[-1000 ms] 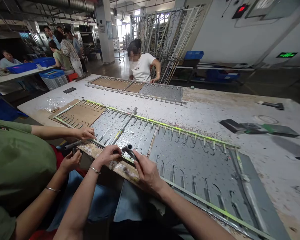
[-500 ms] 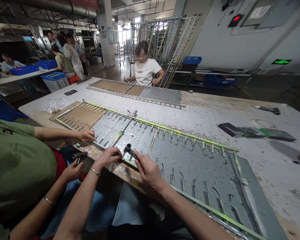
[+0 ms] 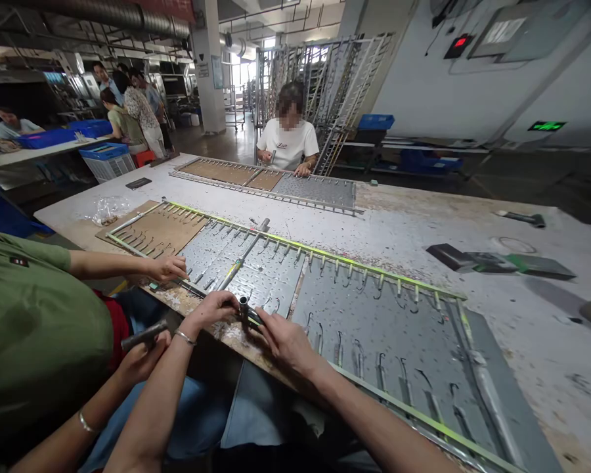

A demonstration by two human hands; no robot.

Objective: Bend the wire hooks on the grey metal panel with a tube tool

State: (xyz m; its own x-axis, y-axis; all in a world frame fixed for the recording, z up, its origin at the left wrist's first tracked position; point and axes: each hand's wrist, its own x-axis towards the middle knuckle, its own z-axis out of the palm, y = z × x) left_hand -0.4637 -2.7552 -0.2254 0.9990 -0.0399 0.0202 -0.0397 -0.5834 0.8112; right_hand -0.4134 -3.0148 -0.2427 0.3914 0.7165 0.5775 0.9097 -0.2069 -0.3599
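Probably stiff and head-heavy, the hammer (image 3: 244, 309) sits by the near rail of the frame (image 3: 359, 263) on the worktop (image 3: 398, 226), best held low on its handle. The right hand (image 3: 288, 345) wraps it; the left hand (image 3: 209, 312) bunches narrowly, its grip unclear.

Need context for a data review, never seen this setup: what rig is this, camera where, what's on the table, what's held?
No robot: a person works bare-handed, filmed by one head-worn camera looking forward and down. Their right hand grips a T-shaped metal hammer; their left hand is at the near rail of a long, hook-lined frame. Under it lie cardboard and grey sheets, on the worktable. The person in green is a co-worker.
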